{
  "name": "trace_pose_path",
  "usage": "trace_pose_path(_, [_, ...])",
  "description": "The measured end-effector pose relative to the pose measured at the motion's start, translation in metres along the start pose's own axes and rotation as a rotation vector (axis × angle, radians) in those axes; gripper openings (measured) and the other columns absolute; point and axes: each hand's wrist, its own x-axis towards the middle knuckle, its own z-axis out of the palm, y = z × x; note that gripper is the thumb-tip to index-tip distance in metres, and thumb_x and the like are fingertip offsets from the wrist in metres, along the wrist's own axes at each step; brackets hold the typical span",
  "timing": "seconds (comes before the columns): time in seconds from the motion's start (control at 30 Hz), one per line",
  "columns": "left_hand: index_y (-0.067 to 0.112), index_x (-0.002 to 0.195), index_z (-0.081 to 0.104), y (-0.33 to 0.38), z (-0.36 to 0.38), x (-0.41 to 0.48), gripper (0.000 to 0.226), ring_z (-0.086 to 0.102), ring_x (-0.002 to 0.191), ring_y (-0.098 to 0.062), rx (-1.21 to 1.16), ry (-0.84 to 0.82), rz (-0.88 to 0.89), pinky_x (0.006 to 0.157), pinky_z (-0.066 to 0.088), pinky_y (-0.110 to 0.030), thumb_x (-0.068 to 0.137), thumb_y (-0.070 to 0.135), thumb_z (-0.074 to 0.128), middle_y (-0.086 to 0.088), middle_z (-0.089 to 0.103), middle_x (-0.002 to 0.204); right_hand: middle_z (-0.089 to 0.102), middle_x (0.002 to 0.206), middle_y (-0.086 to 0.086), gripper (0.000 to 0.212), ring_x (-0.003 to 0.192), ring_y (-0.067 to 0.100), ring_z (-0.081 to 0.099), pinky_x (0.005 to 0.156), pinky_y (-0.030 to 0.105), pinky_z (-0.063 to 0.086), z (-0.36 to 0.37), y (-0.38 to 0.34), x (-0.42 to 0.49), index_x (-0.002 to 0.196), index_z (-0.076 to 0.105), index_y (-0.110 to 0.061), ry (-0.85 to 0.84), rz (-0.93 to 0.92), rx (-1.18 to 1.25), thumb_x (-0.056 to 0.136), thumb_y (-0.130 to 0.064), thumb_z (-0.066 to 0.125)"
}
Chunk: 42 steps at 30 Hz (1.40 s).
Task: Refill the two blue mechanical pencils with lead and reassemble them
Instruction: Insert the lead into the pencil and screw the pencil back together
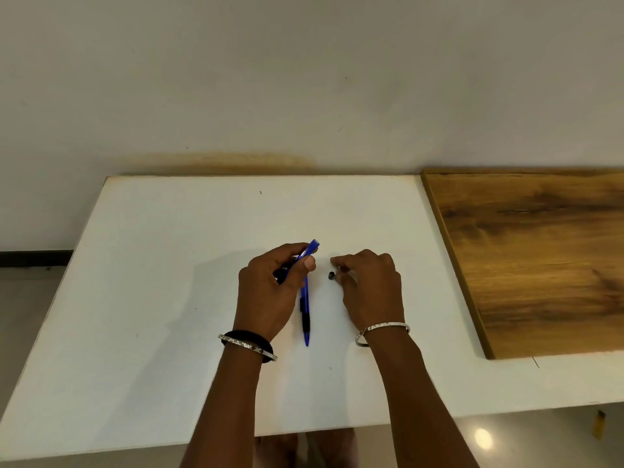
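My left hand grips one blue mechanical pencil, whose open top end sticks out past my fingers, tilted up and to the right. A second blue pencil with a black grip lies flat on the white table, tip toward me, partly under my left hand. My right hand hovers just right of it with fingers curled, thumb and forefinger pinched together at a small black cap. Whether something thin sits in that pinch cannot be told. No lead container is visible.
A wooden board lies on the table's right side against the wall. The white table's front edge runs close to my body. A small yellow object lies on the floor at the lower right.
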Motion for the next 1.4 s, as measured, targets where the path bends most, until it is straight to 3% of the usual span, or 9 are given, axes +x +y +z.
trace_pose_path(0.27, [0.019, 0.11, 0.073, 0.001, -0.005, -0.001, 0.026, 0.07, 0.083, -0.021, -0.021, -0.016, -0.011, 0.083, 0.056, -0.034, 0.087, 0.031, 0.067, 0.003, 0.074, 0.098, 0.067, 0.096, -0.001, 0.005, 0.098, 0.022, 0.052, 0.082, 0.034, 0.043, -0.001, -0.001, 0.001, 0.093, 0.069, -0.022, 0.068, 0.092, 0.002, 0.09, -0.022, 0.064])
trace_pose_path(0.37, [0.02, 0.111, 0.073, 0.001, -0.006, -0.002, 0.027, 0.07, 0.083, -0.021, -0.019, -0.02, -0.013, 0.084, 0.056, -0.035, 0.087, 0.031, 0.067, 0.003, 0.075, 0.097, 0.062, 0.091, -0.005, 0.006, 0.096, 0.019, 0.051, 0.078, 0.033, 0.038, -0.002, -0.004, 0.002, 0.09, 0.064, -0.023, 0.118, 0.096, -0.07, 0.091, -0.018, 0.062])
trace_pose_path(0.43, [0.022, 0.111, 0.073, 0.001, -0.006, -0.003, 0.027, 0.07, 0.084, -0.02, -0.021, -0.019, -0.014, 0.084, 0.056, -0.032, 0.086, 0.031, 0.068, 0.004, 0.075, 0.098, 0.061, 0.084, -0.011, 0.01, 0.088, 0.011, 0.054, 0.079, 0.031, 0.044, -0.007, -0.007, 0.003, 0.086, 0.063, -0.021, 0.223, 0.102, 0.17, 0.09, -0.013, 0.064])
trace_pose_path(0.5, [0.023, 0.113, 0.072, 0.0, -0.006, -0.004, 0.027, 0.069, 0.088, -0.018, 0.006, -0.03, -0.002, 0.086, 0.055, -0.028, 0.087, 0.03, 0.068, 0.004, 0.075, 0.103, 0.067, 0.08, -0.013, 0.009, 0.075, 0.004, 0.062, 0.072, 0.021, 0.052, -0.014, -0.01, 0.004, 0.084, 0.065, -0.019, 0.255, 0.117, 0.595, 0.087, -0.01, 0.068])
trace_pose_path(0.6, [0.025, 0.115, 0.07, -0.001, -0.005, -0.004, 0.029, 0.066, 0.094, -0.011, 0.077, -0.039, 0.033, 0.084, 0.05, -0.017, 0.087, 0.031, 0.068, 0.006, 0.073, 0.109, 0.075, 0.086, -0.003, 0.009, 0.076, 0.011, 0.068, 0.062, 0.017, 0.052, -0.021, -0.014, 0.001, 0.091, 0.073, -0.018, 0.077, 0.133, 0.955, 0.086, -0.011, 0.071])
trace_pose_path(0.7, [0.026, 0.115, 0.07, -0.002, -0.003, -0.004, 0.029, 0.061, 0.093, -0.007, 0.097, -0.027, 0.035, 0.081, 0.045, -0.009, 0.086, 0.031, 0.068, 0.007, 0.072, 0.11, 0.075, 0.091, -0.004, 0.016, 0.085, 0.014, 0.069, 0.065, 0.02, 0.055, -0.021, -0.014, 0.0, 0.091, 0.074, -0.023, 0.011, 0.091, 0.964, 0.086, -0.008, 0.069])
trace_pose_path(1.03, [0.031, 0.116, 0.069, -0.008, 0.0, -0.002, 0.031, 0.058, 0.095, -0.001, 0.181, -0.034, 0.048, 0.078, 0.038, -0.004, 0.086, 0.034, 0.068, 0.009, 0.07, 0.115, 0.075, 0.09, -0.005, 0.017, 0.084, 0.01, 0.071, 0.077, 0.021, 0.057, -0.023, -0.009, 0.002, 0.091, 0.073, -0.018, 0.011, 0.053, 0.87, 0.081, -0.006, 0.074])
trace_pose_path(1.27, [0.032, 0.116, 0.069, -0.007, 0.0, -0.004, 0.029, 0.06, 0.095, -0.003, 0.256, -0.046, 0.077, 0.083, 0.044, -0.016, 0.087, 0.034, 0.067, 0.008, 0.071, 0.117, 0.074, 0.08, -0.004, 0.015, 0.074, 0.0, 0.069, 0.071, 0.008, 0.05, -0.025, -0.005, 0.002, 0.087, 0.075, -0.011, -0.005, -0.012, 0.746, 0.079, 0.002, 0.073])
trace_pose_path(1.4, [0.033, 0.115, 0.07, -0.006, -0.001, -0.006, 0.026, 0.066, 0.091, -0.014, 0.363, -0.06, 0.128, 0.079, 0.052, -0.026, 0.089, 0.034, 0.065, 0.006, 0.074, 0.107, 0.071, 0.074, -0.006, 0.016, 0.071, -0.009, 0.064, 0.071, 0.003, 0.046, -0.026, -0.002, 0.001, 0.084, 0.076, -0.011, -0.024, -0.049, 0.63, 0.08, 0.004, 0.072])
